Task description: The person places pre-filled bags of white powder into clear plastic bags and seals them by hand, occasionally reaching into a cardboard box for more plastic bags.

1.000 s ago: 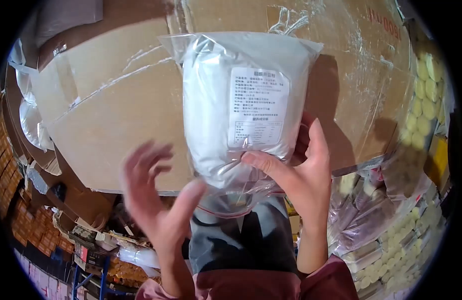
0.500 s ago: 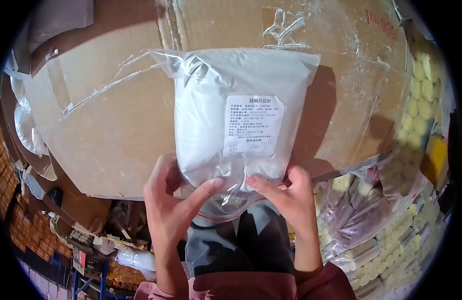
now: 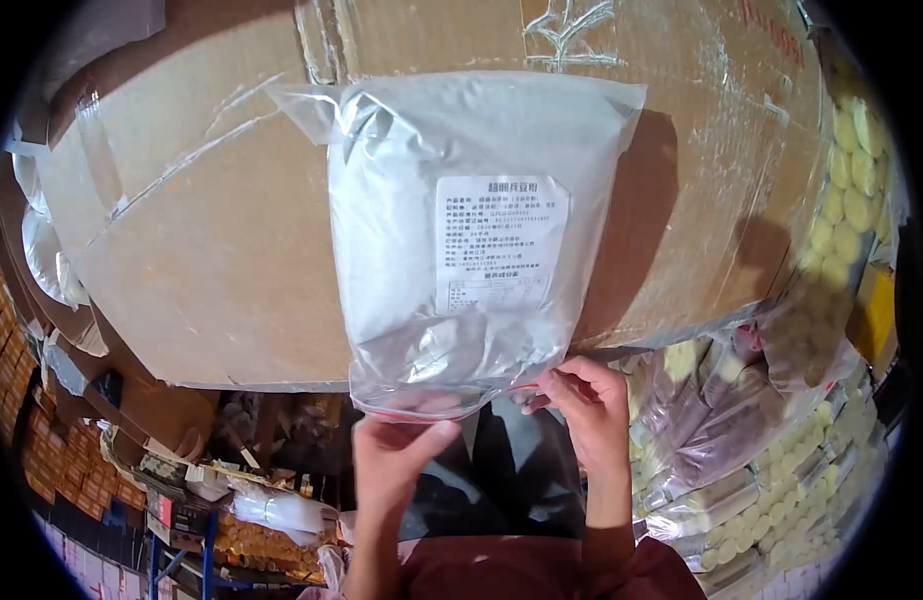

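A clear zip bag (image 3: 391, 250) filled with white powder lies on a large cardboard box. On its front is a white printed label (image 3: 493, 245), and a red zip strip crosses its near end, which hangs past the box edge. My left hand (image 3: 386, 460) is at the left part of the zip, fingers behind the plastic and thumb in front. At the right end of the zip, my right hand (image 3: 591, 405) pinches the bag's corner between thumb and bent fingers.
The cardboard box (image 3: 221, 290) fills the middle, with torn tape on its top. Bags of pale yellow round items (image 3: 846, 215) are stacked to the right. A rolled bundle of clear plastic (image 3: 281, 505) and a blue metal rack (image 3: 206, 550) stand lower left.
Both hands have moved from the lower sides of the powder-filled part to the zip end. The empty end of the bag is now flatter and more stretched out toward me.
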A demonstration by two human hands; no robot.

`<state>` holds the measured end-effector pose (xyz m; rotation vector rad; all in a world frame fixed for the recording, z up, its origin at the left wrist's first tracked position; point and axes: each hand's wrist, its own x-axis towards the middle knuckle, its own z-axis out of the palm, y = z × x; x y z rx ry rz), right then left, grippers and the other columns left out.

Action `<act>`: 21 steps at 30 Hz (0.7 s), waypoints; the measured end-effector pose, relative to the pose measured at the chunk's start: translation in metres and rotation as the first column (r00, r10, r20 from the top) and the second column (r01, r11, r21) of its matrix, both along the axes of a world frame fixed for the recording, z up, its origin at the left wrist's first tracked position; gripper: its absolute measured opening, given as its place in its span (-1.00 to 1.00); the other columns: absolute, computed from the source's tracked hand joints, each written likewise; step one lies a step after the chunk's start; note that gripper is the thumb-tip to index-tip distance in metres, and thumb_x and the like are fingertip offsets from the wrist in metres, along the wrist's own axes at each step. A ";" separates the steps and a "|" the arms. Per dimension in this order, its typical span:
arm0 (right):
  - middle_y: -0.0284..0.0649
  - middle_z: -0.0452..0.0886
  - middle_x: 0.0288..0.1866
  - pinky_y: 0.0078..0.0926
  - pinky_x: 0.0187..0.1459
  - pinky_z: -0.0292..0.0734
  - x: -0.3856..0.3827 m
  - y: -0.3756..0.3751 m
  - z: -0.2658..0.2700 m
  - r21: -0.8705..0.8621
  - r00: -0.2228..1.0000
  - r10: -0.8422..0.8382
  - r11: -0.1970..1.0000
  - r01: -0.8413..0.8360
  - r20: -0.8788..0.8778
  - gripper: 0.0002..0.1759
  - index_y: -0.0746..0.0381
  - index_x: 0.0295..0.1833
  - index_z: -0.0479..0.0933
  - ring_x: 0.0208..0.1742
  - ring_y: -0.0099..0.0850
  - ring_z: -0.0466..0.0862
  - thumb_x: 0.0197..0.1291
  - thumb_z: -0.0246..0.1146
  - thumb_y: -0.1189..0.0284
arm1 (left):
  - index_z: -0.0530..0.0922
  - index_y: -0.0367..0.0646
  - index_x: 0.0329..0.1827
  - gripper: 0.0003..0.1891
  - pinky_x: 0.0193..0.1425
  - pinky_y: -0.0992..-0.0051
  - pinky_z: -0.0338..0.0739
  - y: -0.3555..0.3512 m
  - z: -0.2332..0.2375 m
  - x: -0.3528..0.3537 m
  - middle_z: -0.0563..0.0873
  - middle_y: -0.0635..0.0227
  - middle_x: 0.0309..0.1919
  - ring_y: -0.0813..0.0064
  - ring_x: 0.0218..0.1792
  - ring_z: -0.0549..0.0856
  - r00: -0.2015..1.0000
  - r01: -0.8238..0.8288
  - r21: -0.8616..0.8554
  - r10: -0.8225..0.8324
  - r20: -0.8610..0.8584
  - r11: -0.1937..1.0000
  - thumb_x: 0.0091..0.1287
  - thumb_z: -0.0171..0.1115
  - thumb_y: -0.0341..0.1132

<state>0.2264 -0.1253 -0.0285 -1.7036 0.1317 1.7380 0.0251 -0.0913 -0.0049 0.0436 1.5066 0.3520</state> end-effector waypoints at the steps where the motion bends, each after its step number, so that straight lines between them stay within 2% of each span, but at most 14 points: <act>1: -0.21 0.68 -0.30 -0.61 -0.28 0.60 0.000 0.002 0.000 0.008 0.999 0.033 0.999 -0.033 0.015 -0.86 0.45 -0.16 0.59 -0.30 -0.55 0.67 0.28 0.27 0.56 | 0.59 -0.43 0.03 -0.65 0.09 0.46 0.58 -0.003 -0.003 0.012 0.73 0.13 -0.10 0.43 -0.07 0.70 0.997 -0.035 -0.011 0.036 0.064 0.999 0.15 0.39 -0.58; 2: -0.24 0.68 -0.33 -0.66 -0.33 0.56 0.001 0.001 0.000 0.013 0.997 0.066 0.998 -0.066 0.031 -0.87 0.44 -0.16 0.60 -0.34 -0.59 0.65 0.28 0.28 0.56 | 0.60 -0.43 0.02 -0.66 0.09 0.47 0.57 -0.004 -0.007 0.024 0.73 0.13 -0.09 0.43 -0.07 0.70 0.989 -0.071 -0.028 0.074 0.128 0.997 0.17 0.37 -0.59; 5: -0.36 0.62 -0.46 -0.76 -0.46 0.36 0.000 -0.006 0.006 0.048 0.915 0.281 0.950 -0.307 0.291 -0.91 0.38 -0.23 0.59 -0.47 -0.70 0.53 0.26 0.30 0.54 | 0.63 -0.43 -0.03 -0.72 0.05 0.49 0.57 -0.014 -0.013 0.054 0.74 0.15 -0.13 0.46 -0.11 0.70 0.976 -0.173 0.026 0.168 0.138 0.985 0.18 0.34 -0.62; 8: -0.42 0.55 -0.53 -0.79 -0.50 0.22 -0.004 -0.009 0.002 0.107 0.906 0.257 0.945 -0.308 0.337 -0.89 0.34 -0.30 0.56 -0.52 -0.75 0.42 0.23 0.33 0.54 | 0.67 -0.42 -0.12 -0.79 0.02 0.51 0.56 -0.018 -0.019 0.069 0.76 0.16 -0.18 0.47 -0.16 0.70 0.951 -0.299 -0.003 0.298 0.085 0.954 0.17 0.33 -0.65; 9: -0.40 0.54 -0.54 -0.77 -0.50 0.23 -0.003 -0.010 0.000 0.097 0.889 0.285 0.936 -0.339 0.357 -0.86 0.35 -0.33 0.54 -0.53 -0.74 0.38 0.23 0.34 0.54 | 0.69 -0.42 -0.19 -0.84 0.02 0.53 0.54 -0.022 -0.023 0.069 0.76 0.17 -0.22 0.46 -0.18 0.70 0.950 -0.301 -0.001 0.300 0.083 0.954 0.16 0.31 -0.67; 13: -0.39 0.54 -0.55 -0.73 -0.52 0.18 -0.006 -0.012 -0.002 0.129 0.893 0.239 0.943 -0.308 0.380 -0.85 0.34 -0.34 0.53 -0.54 -0.74 0.34 0.23 0.34 0.53 | 0.68 -0.41 -0.17 -0.83 -0.01 0.53 0.53 -0.028 -0.024 0.074 0.75 0.18 -0.21 0.47 -0.18 0.69 0.929 -0.369 0.049 0.367 0.049 0.928 0.16 0.32 -0.66; 17: -0.39 0.54 -0.54 -0.74 -0.51 0.18 -0.004 -0.012 -0.001 0.099 0.888 0.269 0.940 -0.326 0.373 -0.85 0.33 -0.34 0.53 -0.54 -0.74 0.34 0.23 0.34 0.52 | 0.64 -0.39 -0.13 -0.82 0.02 0.49 0.52 -0.043 -0.030 0.069 0.72 0.23 -0.16 0.48 -0.16 0.67 0.859 -0.513 0.145 0.503 0.097 0.846 0.20 0.29 -0.65; 20: -0.38 0.54 -0.54 -0.74 -0.50 0.20 0.000 -0.008 0.001 0.060 0.886 0.289 0.941 -0.332 0.362 -0.84 0.34 -0.35 0.52 -0.54 -0.73 0.38 0.22 0.34 0.52 | 0.63 -0.29 -0.25 -0.96 -0.08 0.50 0.53 -0.028 -0.027 0.067 0.72 0.27 -0.30 0.50 -0.29 0.66 0.824 -0.565 0.105 0.566 0.025 0.818 0.26 0.27 -0.55; 21: -0.36 0.54 -0.54 -0.74 -0.48 0.24 -0.001 -0.008 -0.002 0.079 0.902 0.244 0.954 -0.289 0.357 -0.84 0.36 -0.35 0.52 -0.53 -0.70 0.43 0.22 0.34 0.52 | 0.62 -0.27 -0.26 -0.97 -0.06 0.50 0.53 -0.028 -0.027 0.063 0.72 0.27 -0.32 0.50 -0.30 0.66 0.815 -0.578 0.108 0.579 0.031 0.809 0.28 0.26 -0.52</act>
